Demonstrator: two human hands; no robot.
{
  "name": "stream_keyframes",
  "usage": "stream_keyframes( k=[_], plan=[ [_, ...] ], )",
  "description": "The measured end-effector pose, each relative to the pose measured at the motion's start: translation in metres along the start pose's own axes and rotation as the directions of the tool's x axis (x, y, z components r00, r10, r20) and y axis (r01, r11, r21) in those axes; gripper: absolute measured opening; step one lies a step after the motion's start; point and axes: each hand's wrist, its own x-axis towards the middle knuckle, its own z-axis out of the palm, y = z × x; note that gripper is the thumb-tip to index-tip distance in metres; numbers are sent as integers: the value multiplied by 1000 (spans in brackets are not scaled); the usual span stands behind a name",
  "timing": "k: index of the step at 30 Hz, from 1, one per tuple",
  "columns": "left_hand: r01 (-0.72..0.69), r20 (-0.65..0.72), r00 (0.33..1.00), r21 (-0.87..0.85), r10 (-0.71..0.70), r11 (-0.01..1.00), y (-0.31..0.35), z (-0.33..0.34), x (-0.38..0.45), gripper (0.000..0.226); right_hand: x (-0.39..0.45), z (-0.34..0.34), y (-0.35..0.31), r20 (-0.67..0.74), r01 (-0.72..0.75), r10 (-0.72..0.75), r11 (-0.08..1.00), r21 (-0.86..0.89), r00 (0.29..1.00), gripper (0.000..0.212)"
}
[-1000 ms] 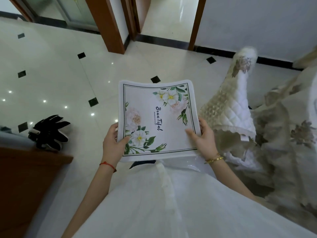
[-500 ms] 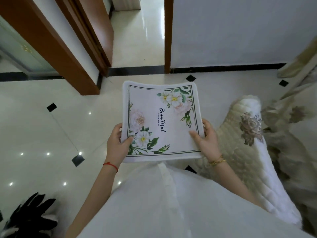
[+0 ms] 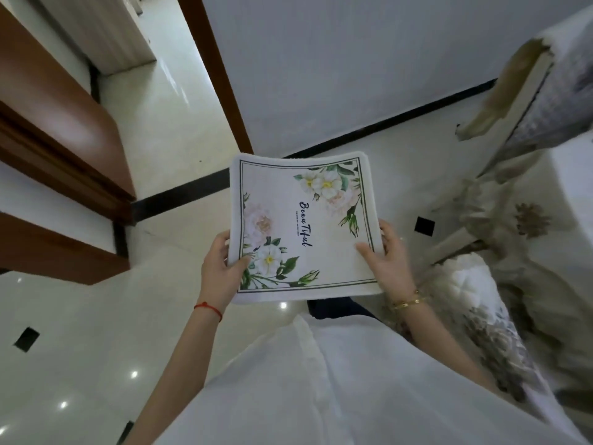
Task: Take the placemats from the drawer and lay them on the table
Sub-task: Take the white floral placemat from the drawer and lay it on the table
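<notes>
A white square placemat (image 3: pixel 305 226) with a dark line border, printed white flowers and script lettering is held flat in front of my body, above the floor. My left hand (image 3: pixel 221 268) grips its near left edge, thumb on top. My right hand (image 3: pixel 386 261) grips its near right edge, thumb on top. Whether more than one mat is in the stack I cannot tell. No drawer is in view. At the right stands a table (image 3: pixel 571 175) with a white top and a floral cloth.
A chair (image 3: pixel 481 313) with a quilted floral cover stands close on my right, beside the cloth-draped table. Brown wooden door frames (image 3: pixel 64 130) rise at the left, an open doorway (image 3: pixel 157 101) lies ahead-left. A white wall (image 3: pixel 337 69) with black skirting is ahead. Glossy tiled floor (image 3: pixel 80 332) spreads left.
The view has swung to the right: the doorway slid left and the table came into sight at the right. Both hands keep the same hold on the placemat.
</notes>
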Motion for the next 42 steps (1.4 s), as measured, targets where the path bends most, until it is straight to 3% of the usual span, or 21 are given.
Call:
stream_keyframes(
  k=[12, 23, 33, 42],
  plan=[
    [-136, 235, 963, 3, 131, 991, 134, 113, 238, 47, 215, -55, -53, -248, -11, 17, 1000, 26, 969, 44],
    [-189, 480, 861, -7, 169, 982, 222, 236, 390, 44, 330, -118, -63, -519, -54, 43, 999, -6, 853, 49],
    [-367, 688, 643, -107, 335, 924, 343, 402, 532, 46, 458, -196, -88, -749, -2, 48, 998, 61, 661, 46],
    [-478, 873, 311, -197, 375, 856, 456, 579, 593, 45, 530, -279, -101, -920, 34, 143, 985, 167, 364, 47]
  ],
)
